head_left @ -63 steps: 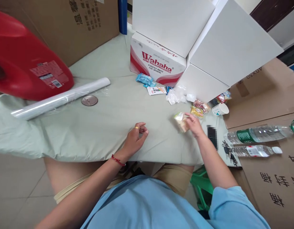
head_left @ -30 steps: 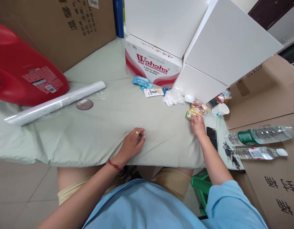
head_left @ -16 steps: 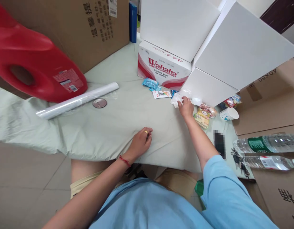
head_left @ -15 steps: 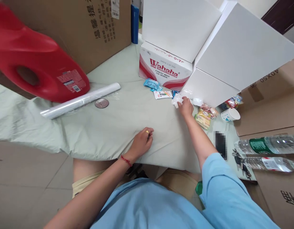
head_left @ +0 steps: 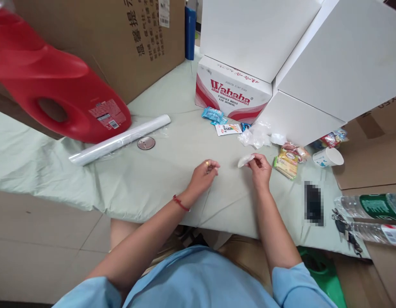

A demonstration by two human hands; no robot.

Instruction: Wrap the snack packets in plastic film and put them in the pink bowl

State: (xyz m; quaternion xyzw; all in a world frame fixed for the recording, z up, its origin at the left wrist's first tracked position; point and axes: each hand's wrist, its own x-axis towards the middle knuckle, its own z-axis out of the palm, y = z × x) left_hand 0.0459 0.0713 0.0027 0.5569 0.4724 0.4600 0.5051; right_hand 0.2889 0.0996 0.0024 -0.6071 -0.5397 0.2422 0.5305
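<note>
Drawn back from the far plastic heap (head_left: 257, 134), the right hand (head_left: 262, 169) pinches one translucent piece (head_left: 245, 161), now separated, right of the left hand (head_left: 206, 173), curled; whether it holds anything, I can't tell

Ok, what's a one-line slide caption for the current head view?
Right hand pinches translucent plastic, left hand curled and apart, Wahaha box beyond.
</note>
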